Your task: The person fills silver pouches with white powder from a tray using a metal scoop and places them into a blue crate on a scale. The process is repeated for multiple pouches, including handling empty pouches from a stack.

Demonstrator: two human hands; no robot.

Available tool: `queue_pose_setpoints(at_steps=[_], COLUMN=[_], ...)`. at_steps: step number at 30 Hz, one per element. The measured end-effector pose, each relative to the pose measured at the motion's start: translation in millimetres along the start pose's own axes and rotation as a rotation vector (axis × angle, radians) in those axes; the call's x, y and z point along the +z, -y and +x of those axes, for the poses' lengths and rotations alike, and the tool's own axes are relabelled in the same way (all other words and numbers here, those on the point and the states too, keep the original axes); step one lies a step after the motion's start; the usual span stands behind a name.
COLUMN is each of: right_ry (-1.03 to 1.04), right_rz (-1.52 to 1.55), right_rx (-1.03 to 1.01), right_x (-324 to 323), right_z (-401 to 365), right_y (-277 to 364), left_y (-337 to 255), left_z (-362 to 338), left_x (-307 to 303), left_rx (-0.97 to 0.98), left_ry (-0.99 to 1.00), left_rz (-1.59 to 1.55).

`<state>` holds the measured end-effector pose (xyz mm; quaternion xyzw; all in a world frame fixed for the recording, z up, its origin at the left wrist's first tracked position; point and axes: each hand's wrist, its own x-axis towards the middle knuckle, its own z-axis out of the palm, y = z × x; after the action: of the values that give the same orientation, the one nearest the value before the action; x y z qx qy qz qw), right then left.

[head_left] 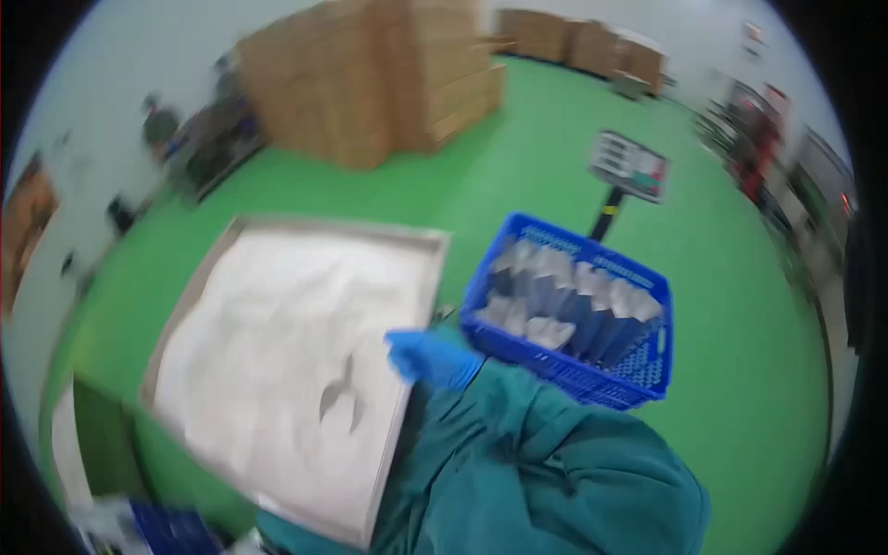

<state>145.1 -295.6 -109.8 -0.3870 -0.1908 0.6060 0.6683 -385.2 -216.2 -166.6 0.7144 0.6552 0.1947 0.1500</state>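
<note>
My right hand, in a blue glove, hovers at the right rim of a large metal tray. Its fingers look curled together, blurred, with nothing visible in them. White powder fills the tray in uneven mounds. A metal scoop lies on the powder, to the left of and below my right hand. Right of the hand stands a blue crate holding several upright silvery packets with pale tops. My left hand is not visible; a bit of teal sleeve shows under the tray's lower edge.
Behind the crate stands a scale display on a dark post. Tall stacks of brown cartons are at the back, with more cartons farther off. Blue-and-white bags lie at the bottom left. Equipment lines the right wall.
</note>
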Motion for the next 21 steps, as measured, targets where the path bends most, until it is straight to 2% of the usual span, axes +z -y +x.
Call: queue_pose_setpoints(at_steps=[1, 3, 5, 6, 7, 8, 9, 10, 11, 12, 13, 15, 16, 18, 19, 21], right_ry=[-0.08, -0.028, 0.067, 0.114, 0.137, 0.142, 0.166, 0.253, 0.346, 0.381, 0.396, 0.475, 0.492, 0.818, 0.822, 0.85], right_rz=[-0.049, -0.339, -0.547, -0.78, -0.96, -1.162, -1.172, -1.552, -1.917, -2.014, -2.017, -2.351, -2.349, -2.514, -2.51, -2.363], right_rx=[-0.033, -0.071, 0.01, 0.036, 0.039, 0.058, 0.083, -0.085, -0.278, -0.215, -0.206, -0.113, -0.114, -0.176, -0.175, -0.28], right_x=[14, 36, 38, 46, 44, 46, 43, 34, 23, 11, 3, -5, -7, -10, -7, 6], right_z=[6, 28, 75, 94, 119, 137, 154, 169, 184, 196, 204, 215, 220, 224, 221, 211], right_y=[-2, -9, -25, -30, -41, -52, -66, -80, -95, -111, -123, -142, -144, -144, -145, -136], left_y=[20, 62, 79, 90, 52, 62, 70, 66, 56, 52, 54, 61, 72, 99, 95, 74], left_z=[-8, -41, -70, -82, -73, -76, -76, -76, -75, -76, -75, -76, -78, -82, -81, -77], left_x=[5, 2, -4, -4, -16, -9, 4, 5, 2, -4, -6, -11, -4, 15, 12, 5], left_rx=[-0.015, -0.078, -0.126, -0.126, -0.341, -0.254, -0.142, -0.162, -0.277, -0.387, -0.401, -0.4, -0.413, 0.031, 0.028, -0.166], left_ry=[-0.002, -0.043, -0.135, -0.186, -0.137, -0.194, -0.242, -0.235, -0.154, -0.072, -0.069, -0.039, -0.042, -0.276, -0.274, -0.187], left_rz=[-0.016, -0.016, 0.039, 0.09, -0.09, 0.033, 0.144, 0.136, 0.011, -0.113, -0.114, -0.186, -0.183, 0.118, 0.121, 0.066])
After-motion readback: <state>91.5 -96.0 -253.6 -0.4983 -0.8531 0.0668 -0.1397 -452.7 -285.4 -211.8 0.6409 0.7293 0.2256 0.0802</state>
